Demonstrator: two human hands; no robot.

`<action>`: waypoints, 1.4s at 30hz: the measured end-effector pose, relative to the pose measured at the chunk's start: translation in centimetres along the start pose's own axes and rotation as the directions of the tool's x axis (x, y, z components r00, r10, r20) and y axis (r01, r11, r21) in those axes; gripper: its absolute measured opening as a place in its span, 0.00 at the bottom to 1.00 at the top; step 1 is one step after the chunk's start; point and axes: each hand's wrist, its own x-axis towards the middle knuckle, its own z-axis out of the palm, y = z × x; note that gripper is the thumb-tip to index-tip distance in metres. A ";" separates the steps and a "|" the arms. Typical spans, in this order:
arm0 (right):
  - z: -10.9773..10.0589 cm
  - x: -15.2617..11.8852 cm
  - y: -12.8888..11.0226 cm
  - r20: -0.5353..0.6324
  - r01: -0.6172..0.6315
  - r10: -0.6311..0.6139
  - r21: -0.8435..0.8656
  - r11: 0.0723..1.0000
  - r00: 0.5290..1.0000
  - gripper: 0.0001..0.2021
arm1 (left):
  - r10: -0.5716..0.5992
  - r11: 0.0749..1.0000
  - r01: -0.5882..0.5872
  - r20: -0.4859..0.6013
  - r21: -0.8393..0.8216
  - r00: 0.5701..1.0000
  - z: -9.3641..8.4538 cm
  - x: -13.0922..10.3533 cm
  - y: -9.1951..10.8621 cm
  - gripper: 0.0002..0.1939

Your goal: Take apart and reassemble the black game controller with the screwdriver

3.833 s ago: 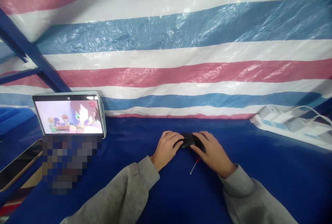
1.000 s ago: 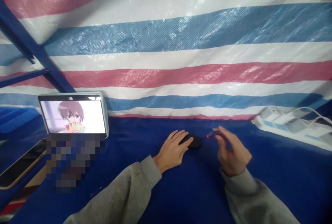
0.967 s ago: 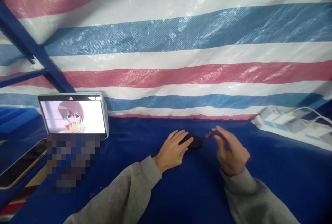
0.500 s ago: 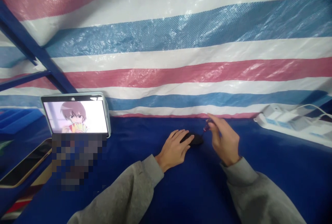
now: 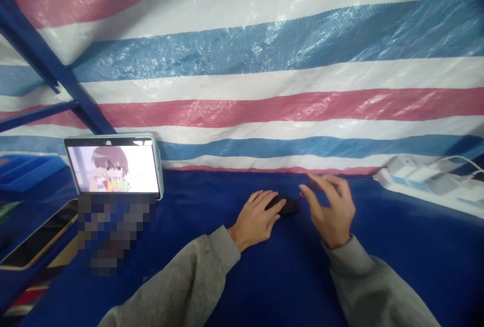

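Note:
A black oval object (image 5: 290,205), shaped like a computer mouse, lies on the blue tabletop. My left hand (image 5: 257,218) holds it down, fingers and thumb resting over its left part. By its right end is a small thin tool with a purple-pink handle (image 5: 301,195), which looks like a screwdriver; its tip is at or near the black object, too small to tell whether it is seated. My right hand (image 5: 333,211) hovers just right of the tool, thumb and forefinger apart with a gap between them. The thumb tip is close to the handle and may hide part of it.
A tablet (image 5: 113,168) playing an animation stands at left behind a pixelated patch. A phone (image 5: 41,233) lies beside it, with a blue compartment tray (image 5: 30,170) farther back. At right is a white power strip (image 5: 427,185) with chargers. Striped sheeting (image 5: 242,85) hangs behind.
My right thumb and forefinger have spread apart from around the purple handle, and that hand has shifted slightly right. My left hand stays on the black object. The view has shifted slightly.

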 end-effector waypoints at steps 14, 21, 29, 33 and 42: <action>-0.4 -1.1 0.0 0.090 -0.082 0.068 0.169 0.982 0.994 0.20 | 0.083 0.995 -0.080 -0.056 0.064 0.995 0.3 0.1 -0.2 0.18; -0.1 -1.1 0.2 0.090 -0.112 0.105 0.078 0.991 0.990 0.23 | 0.093 0.994 -0.090 -0.050 0.063 0.994 0.1 0.1 0.0 0.18; -0.1 -1.3 0.4 0.062 -0.118 0.111 0.124 0.985 0.992 0.24 | 0.111 0.990 -0.105 -0.068 0.095 0.991 0.3 0.1 -0.1 0.18; -0.2 -1.3 0.5 0.055 -0.083 0.076 0.140 0.987 0.996 0.23 | 0.109 0.990 -0.102 -0.071 0.094 0.991 0.2 0.1 -0.1 0.18; -0.4 -1.0 0.5 0.030 -0.043 0.041 0.052 0.998 0.999 0.23 | 0.140 0.988 -0.133 -0.090 0.079 0.986 0.4 0.1 -0.4 0.18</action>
